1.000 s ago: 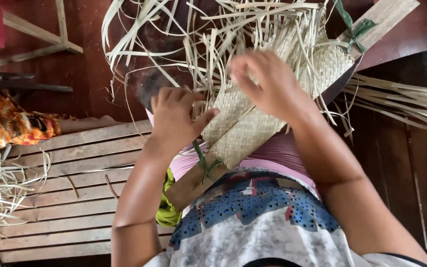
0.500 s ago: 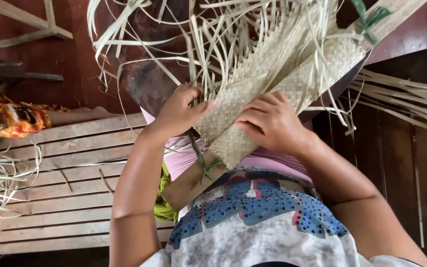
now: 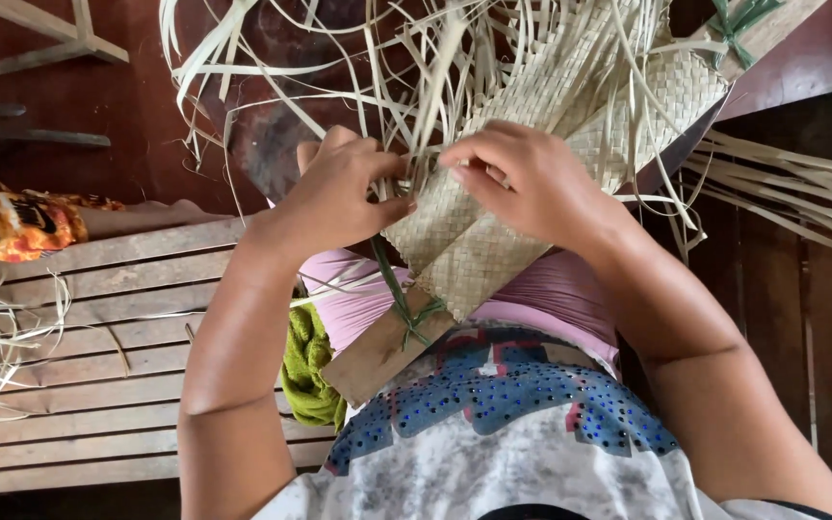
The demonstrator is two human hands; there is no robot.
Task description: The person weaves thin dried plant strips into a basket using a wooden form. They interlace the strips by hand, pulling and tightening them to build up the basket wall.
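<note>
Pale woven palm-strip mat (image 3: 493,241) lies on brown wooden board (image 3: 377,351) across lap; left hand (image 3: 339,197) pinching loose pale strips (image 3: 416,87), right hand (image 3: 532,183) fingers pressed together on weave; mat likely light, flexible, frayable: hold by woven edge

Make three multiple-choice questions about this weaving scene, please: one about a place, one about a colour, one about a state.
1. Where does the wooden board lie?
A. across the person's lap
B. on a shelf
C. flat on the floor
2. What colour is the cord tied around the board?
A. red
B. green
C. white
3. How is the woven mat?
A. finished
B. rolled up
C. unfinished, loose strips at its top

Answers:
1 A: it slants over the thighs.
2 B: green knot at the mat's lower edge.
3 C: the left hand and right hand work among loose strips.
</note>
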